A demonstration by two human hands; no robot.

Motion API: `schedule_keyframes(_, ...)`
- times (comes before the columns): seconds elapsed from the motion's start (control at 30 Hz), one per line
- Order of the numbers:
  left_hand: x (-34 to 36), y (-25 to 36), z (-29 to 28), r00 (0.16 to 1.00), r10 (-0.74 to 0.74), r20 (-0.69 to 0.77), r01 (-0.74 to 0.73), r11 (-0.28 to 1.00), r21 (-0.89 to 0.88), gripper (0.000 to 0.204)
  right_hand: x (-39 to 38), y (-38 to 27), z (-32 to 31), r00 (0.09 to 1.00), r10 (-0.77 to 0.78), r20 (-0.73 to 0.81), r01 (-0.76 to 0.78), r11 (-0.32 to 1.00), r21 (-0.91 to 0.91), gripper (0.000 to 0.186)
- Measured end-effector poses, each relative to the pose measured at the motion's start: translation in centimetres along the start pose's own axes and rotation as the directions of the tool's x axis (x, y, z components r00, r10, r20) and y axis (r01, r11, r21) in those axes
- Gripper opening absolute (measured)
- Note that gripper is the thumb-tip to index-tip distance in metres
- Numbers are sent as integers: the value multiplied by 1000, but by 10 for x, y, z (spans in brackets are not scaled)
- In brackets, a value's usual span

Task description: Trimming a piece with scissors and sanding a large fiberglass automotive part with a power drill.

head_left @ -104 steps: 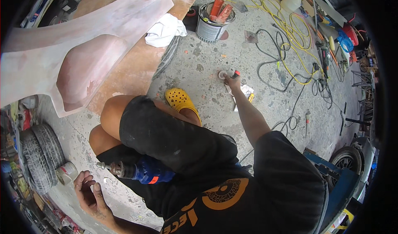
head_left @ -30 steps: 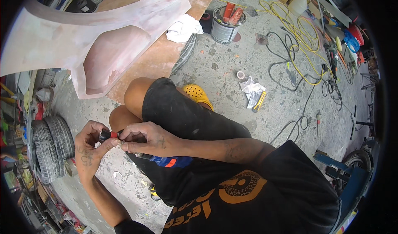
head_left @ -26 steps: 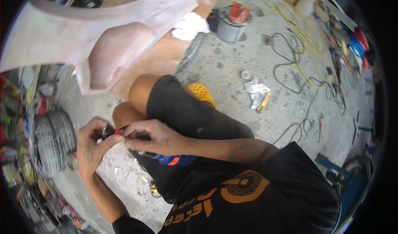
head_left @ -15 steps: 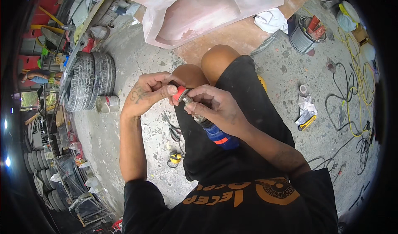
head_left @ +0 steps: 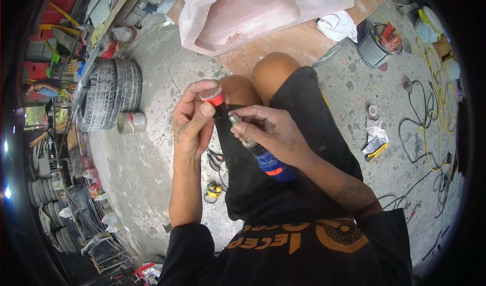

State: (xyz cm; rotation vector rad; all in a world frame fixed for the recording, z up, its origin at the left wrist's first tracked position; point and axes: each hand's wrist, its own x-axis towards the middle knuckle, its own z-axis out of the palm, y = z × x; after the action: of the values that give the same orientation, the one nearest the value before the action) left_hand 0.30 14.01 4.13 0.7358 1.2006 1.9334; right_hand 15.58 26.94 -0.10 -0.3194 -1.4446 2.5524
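Between the thumb and fingers of my left hand [head_left: 190, 116] is a small round red pad [head_left: 216, 100] with a grey face tilted upward. My right hand [head_left: 271, 129] grips the front of a blue power tool [head_left: 276, 168] with a red band, whose body lies over my lap. A short threaded metal tip [head_left: 234, 118] sticks out past my right thumb and fingers, pointing at my left hand. The pad and the tip are apart, with a small gap between them. My right palm hides part of the tool's neck.
A pale, sanded-looking moulded panel [head_left: 243, 20] lies ahead of my knees. On the concrete floor are scissors [head_left: 215, 159], a small yellow-and-black object [head_left: 213, 191], a can [head_left: 131, 123], tyres [head_left: 104, 96], a bucket [head_left: 373, 48], a yellow-handled knife [head_left: 376, 152] and tangled hoses [head_left: 430, 108].
The red pad has come off the threaded tip and moved up and away in my left hand, its grey face turned up. My right hand stays on the tool.
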Motion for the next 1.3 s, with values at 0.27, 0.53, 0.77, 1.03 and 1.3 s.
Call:
schedule_keyframes(0.27, -7, -6, -6, 998, 29, -59, -23, 995, 94, 41, 0, 1, 1, 1000, -4, -4, 4, 1000, -12, 31)
schedule_keyframes(0.53, 6, 28, 0, 994, -92, 59, 57, 898, 436, 53, 0, 1, -3, 997, 45, 66, -48, 998, 42, 31)
schedule_keyframes(0.77, 33, 78, 12, 866, -470, 171, 223, 669, 709, 42, 0, 2, -11, 976, 78, 201, 0, 933, -361, 41)
schedule_keyframes(1.03, 61, 87, 36, 819, -573, -29, 94, 85, 992, 34, -2, 6, -5, 990, 25, 139, 48, 866, -497, 45)
schedule_keyframes(1.3, 66, 90, 12, 724, -636, 267, 60, 444, 894, 40, -2, 18, -2, 986, -78, 150, 144, 853, -502, 28)
